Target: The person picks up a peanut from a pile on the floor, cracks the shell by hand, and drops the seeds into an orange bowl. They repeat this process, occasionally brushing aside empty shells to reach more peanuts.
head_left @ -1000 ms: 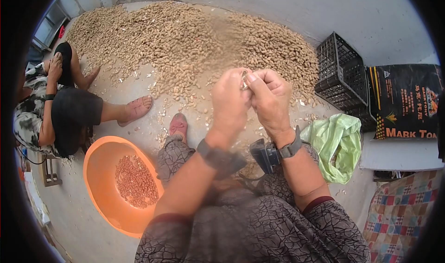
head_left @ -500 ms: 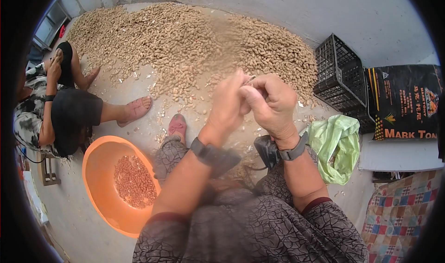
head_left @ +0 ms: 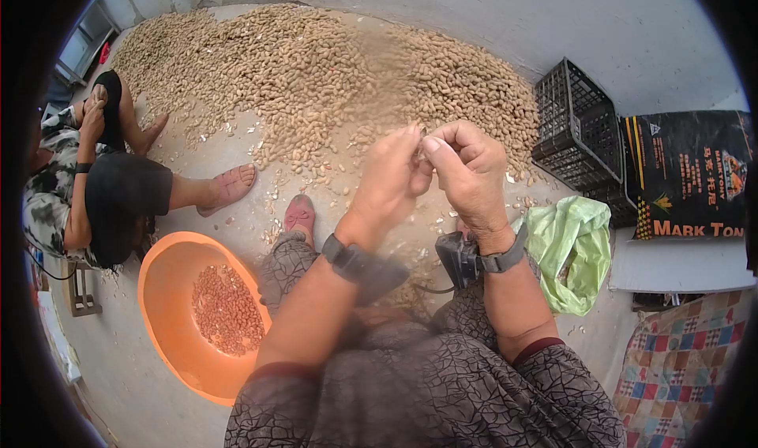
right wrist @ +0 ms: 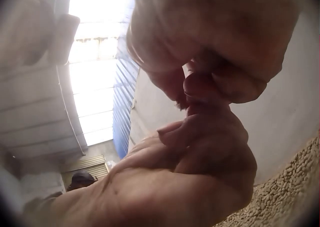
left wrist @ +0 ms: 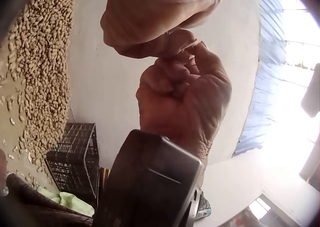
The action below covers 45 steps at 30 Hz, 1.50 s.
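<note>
In front of the body my two hands meet at their fingertips over a small peanut (head_left: 422,132), mostly hidden by the fingers. My right hand (head_left: 471,172) pinches it with bent thumb and forefinger. From the other side the fingers of my left hand (head_left: 385,178) close on it. The left wrist view has the left hand (left wrist: 160,19) across the top, and the right hand (left wrist: 185,102) facing it with curled fingers. Below the hands to the left stands an orange tub (head_left: 170,329) with reddish shelled peanuts (head_left: 227,310) in it.
A wide heap of unshelled peanuts (head_left: 300,69) lies along the wall. To the right are black plastic crates (head_left: 580,124), a green bag (head_left: 572,251) and a black printed sack (head_left: 691,176). Another person (head_left: 87,172) sits at the left. Shell bits litter the floor.
A second ago the peanut showed more plainly between the fingertips. Both hands have shifted slightly, and the right hand's fingers have curled further round.
</note>
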Motion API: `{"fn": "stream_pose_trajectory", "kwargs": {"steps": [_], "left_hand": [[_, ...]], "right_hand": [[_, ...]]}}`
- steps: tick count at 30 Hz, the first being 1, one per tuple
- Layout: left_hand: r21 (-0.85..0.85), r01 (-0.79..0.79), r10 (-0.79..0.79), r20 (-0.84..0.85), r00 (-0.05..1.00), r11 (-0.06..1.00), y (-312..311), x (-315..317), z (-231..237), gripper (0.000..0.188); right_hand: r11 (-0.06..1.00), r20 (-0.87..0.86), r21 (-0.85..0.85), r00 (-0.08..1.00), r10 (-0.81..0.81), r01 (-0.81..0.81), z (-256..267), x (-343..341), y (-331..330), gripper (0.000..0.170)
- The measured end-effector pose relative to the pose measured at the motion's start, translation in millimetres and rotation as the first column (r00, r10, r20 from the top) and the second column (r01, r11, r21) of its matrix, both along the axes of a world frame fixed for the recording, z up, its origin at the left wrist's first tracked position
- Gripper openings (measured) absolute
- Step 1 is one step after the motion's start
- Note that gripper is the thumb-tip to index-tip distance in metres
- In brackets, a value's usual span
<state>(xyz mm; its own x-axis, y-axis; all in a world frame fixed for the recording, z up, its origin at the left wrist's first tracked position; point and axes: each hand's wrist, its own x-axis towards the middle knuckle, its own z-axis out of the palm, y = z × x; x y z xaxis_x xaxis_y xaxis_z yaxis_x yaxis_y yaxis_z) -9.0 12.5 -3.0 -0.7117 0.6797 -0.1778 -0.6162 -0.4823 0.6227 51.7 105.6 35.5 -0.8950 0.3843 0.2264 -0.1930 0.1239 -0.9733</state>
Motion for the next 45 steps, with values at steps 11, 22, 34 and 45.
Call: {"fn": "stream_pose_trajectory", "kwargs": {"steps": [11, 22, 34, 45], "left_hand": [[-0.080, -0.021, 0.010, -0.125, 0.992, 0.997, -3, -1, -1, 0.023], [-0.138, 0.098, -0.142, -0.364, 0.920, 0.986, -8, 4, 17, 0.033], [-0.142, 0.158, -0.186, -0.213, 0.959, 0.977, -5, 4, 4, 0.024], [-0.111, 0.026, -0.036, -0.086, 0.996, 0.993, -22, -6, 11, 0.020]], "right_hand": [[0.981, 0.192, -0.174, 0.980, -0.052, 0.086, 7, -1, 12, 0.012], [0.982, 0.166, -0.191, 0.985, 0.045, -0.013, 11, 5, 24, 0.012], [0.927, -0.068, 0.254, 0.961, -0.267, 0.275, -14, -1, 20, 0.010], [0.986, 0.408, -0.058, 0.898, 0.166, -0.156, 16, 23, 32, 0.014]]}}
